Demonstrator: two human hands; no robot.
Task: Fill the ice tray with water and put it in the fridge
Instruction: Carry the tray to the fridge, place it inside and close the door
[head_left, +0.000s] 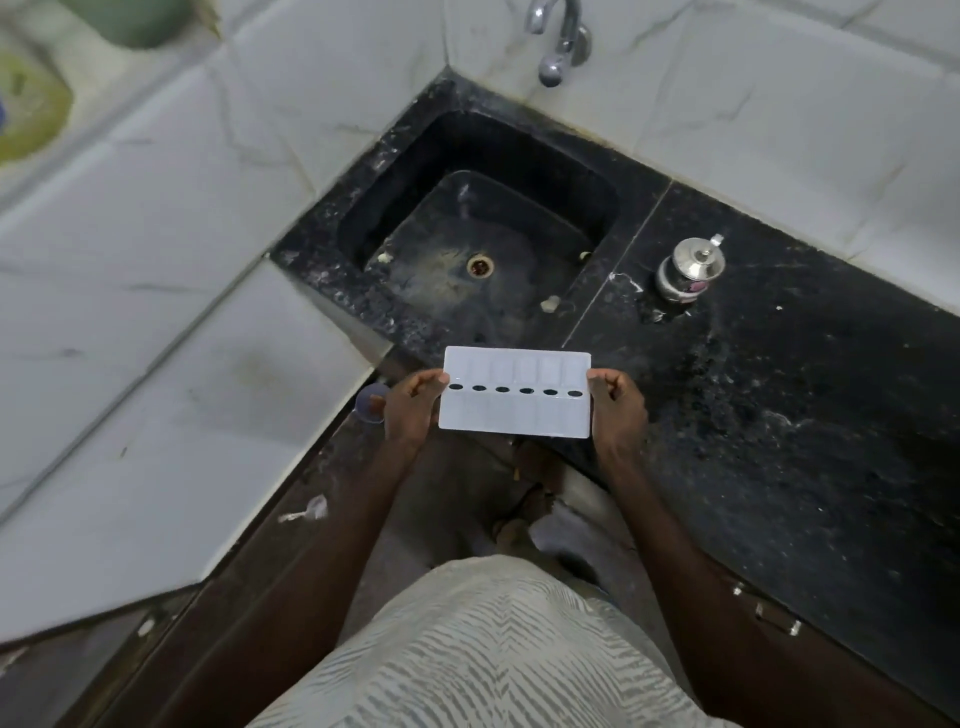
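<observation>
White tray, which I pinch at its ends with left hand and right hand, hangs just before the sink; tilted once filled, I judge, it spills.

Tap top beyond the upper edge

White ice tray held level before the sink.

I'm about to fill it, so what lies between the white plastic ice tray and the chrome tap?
Head view: only the black stone sink, with its round drain and a few pale scraps.
</observation>
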